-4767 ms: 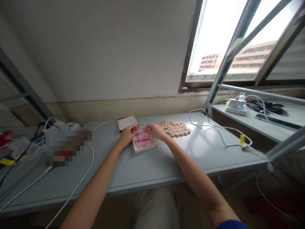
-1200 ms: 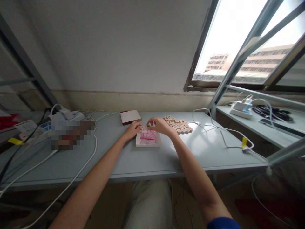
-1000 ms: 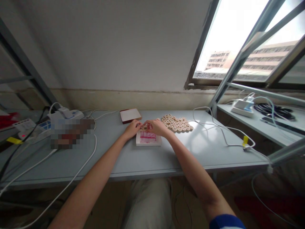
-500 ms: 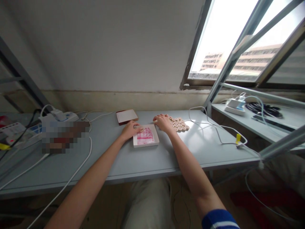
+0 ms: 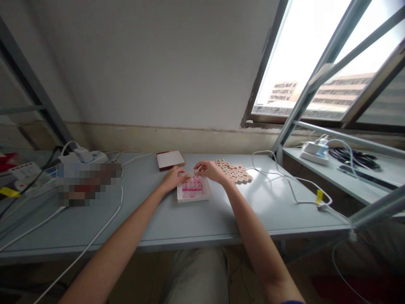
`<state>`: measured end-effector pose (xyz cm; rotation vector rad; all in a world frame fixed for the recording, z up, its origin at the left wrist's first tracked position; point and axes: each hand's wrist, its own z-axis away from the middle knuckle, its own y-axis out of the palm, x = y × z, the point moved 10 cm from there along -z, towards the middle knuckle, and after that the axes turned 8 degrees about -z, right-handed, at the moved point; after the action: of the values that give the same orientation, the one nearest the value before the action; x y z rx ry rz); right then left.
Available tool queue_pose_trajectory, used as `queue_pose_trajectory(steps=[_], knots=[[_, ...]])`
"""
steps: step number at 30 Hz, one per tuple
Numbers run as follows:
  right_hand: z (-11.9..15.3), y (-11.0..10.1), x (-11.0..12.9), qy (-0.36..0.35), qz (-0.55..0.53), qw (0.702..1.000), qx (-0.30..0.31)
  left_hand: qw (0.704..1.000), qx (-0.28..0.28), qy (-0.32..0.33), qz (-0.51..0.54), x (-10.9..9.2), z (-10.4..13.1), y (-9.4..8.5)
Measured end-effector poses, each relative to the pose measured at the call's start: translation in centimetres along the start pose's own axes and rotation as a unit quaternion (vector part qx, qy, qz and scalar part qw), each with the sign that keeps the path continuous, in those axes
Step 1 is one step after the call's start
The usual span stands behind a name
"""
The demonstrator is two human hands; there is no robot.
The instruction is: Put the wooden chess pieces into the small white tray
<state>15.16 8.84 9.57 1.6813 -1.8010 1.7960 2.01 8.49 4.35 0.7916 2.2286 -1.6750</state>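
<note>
A shallow white box (image 5: 193,199) lies on the desk, holding a folded sheet printed with a pink grid (image 5: 193,185). My left hand (image 5: 172,179) is at its left side, fingers curled over the rim and closed on it; a few round pieces show by the fingertips. Over the box's far right corner is my right hand (image 5: 209,171), its thumb and fingers pinching one round wooden Chinese chess piece (image 5: 196,171). To the right of that hand, many similar Chinese chess pieces (image 5: 238,172) lie flat, packed together in one layer. Their markings are too small to read.
Behind the box sits a shallow lid (image 5: 171,160) with a brown rim, inside up. A white cable (image 5: 292,185) loops across the right of the desk (image 5: 202,228). Power strips (image 5: 84,157) and cords crowd the left, near a blurred-out object (image 5: 90,184).
My right hand has moved left from the edge of the group of pieces to above the box, with a piece in its fingers. My left hand stays at the box.
</note>
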Motion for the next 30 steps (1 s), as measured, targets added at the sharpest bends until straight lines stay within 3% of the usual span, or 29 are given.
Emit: queue_pose_trajectory(steps=[3,11,18,23,30], knots=[[0.1,1.2,-0.4,0.017,-0.001,0.999,0.027,1.0,0.002,-0.008,0.008,0.2,-0.1,0.1],[0.1,2.0,-0.1,0.007,0.083,0.996,0.024,1.0,-0.007,-0.011,0.022,0.8,-0.1,0.3],[0.5,2.2,1.8,-0.08,0.208,0.975,0.02,1.0,0.009,-0.004,0.012,0.4,-0.1,0.4],[0.3,2.6,1.4,-0.072,0.183,0.98,0.031,0.999,0.038,0.001,-0.006,-0.5,0.4,0.3],[-0.1,2.2,0.7,-0.042,0.139,0.989,0.029,0.991,0.065,-0.031,-0.111,-1.5,1.5,0.2]])
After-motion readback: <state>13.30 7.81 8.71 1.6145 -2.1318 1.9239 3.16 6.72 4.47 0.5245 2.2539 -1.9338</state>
